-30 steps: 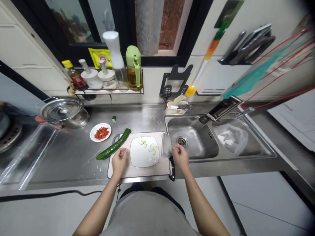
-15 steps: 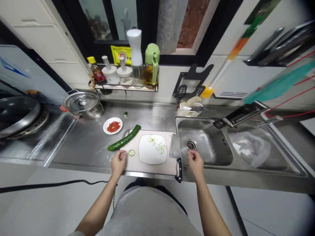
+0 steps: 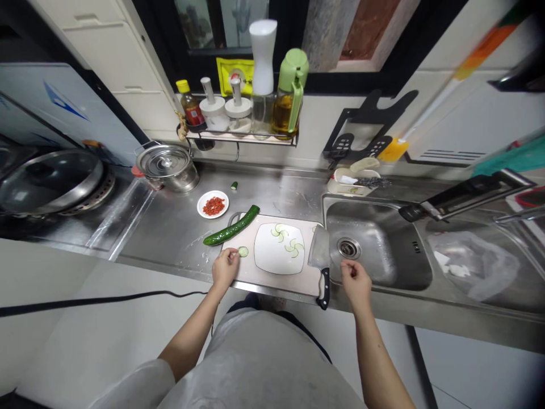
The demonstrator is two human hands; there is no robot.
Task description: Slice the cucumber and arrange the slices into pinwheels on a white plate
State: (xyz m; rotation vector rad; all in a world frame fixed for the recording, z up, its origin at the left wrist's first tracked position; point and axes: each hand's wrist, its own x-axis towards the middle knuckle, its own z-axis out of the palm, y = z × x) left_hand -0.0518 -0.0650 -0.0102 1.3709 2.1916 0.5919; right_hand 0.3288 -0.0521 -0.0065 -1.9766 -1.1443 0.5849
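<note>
My left hand (image 3: 225,268) rests with curled fingers on the near left edge of the cutting board (image 3: 272,279), its fingertips right beside a loose cucumber slice (image 3: 243,251). A whole cucumber (image 3: 232,226) lies slanted across the board's left corner. A square white plate (image 3: 280,248) with several cucumber slices sits in the middle of the board. A cleaver (image 3: 320,262) lies on the board's right edge, its black handle toward me. My right hand (image 3: 356,282) hovers loosely curled over the sink's front rim, to the right of the cleaver, with nothing visible in it.
A small dish of red chopped chilli (image 3: 213,204) and a lidded steel pot (image 3: 167,165) stand at the back left. A rack of bottles (image 3: 255,102) hangs on the wall. The sink (image 3: 374,250) lies to the right, with a plastic bag (image 3: 472,264) in its second basin.
My right hand has left the cleaver and drawn back toward the sink's front rim. A cucumber slice now lies bare beside my left hand. The camera has swung left.
</note>
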